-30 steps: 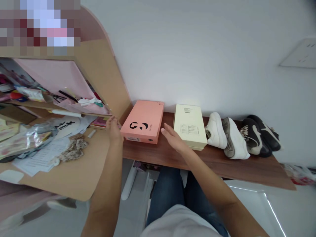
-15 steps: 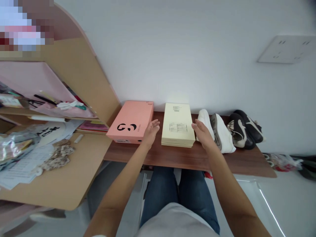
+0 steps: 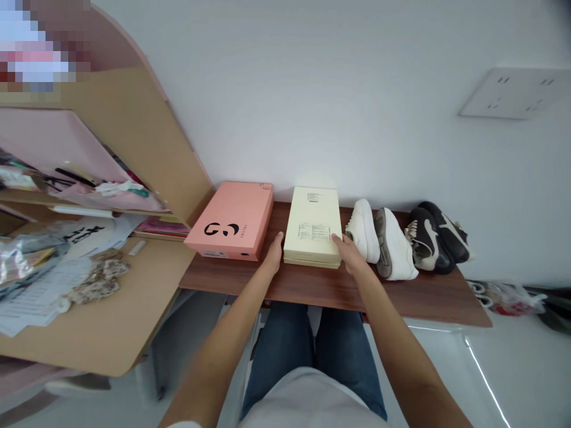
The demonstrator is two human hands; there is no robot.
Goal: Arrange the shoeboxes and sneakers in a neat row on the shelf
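Narrow gap between pink box (image 3: 232,217) and cream box (image 3: 314,223), white shoes (image 3: 379,241) close right, shelf (image 3: 312,285) front bare

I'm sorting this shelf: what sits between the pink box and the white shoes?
In the head view, a cream box lies between the pink box and the white shoes; the left hand and right hand touch its two sides.

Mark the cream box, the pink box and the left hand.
cream box (image 3: 313,229): head view, middle of its lid.
pink box (image 3: 241,208): head view, lid above the logo.
left hand (image 3: 273,257): head view, back of the hand.
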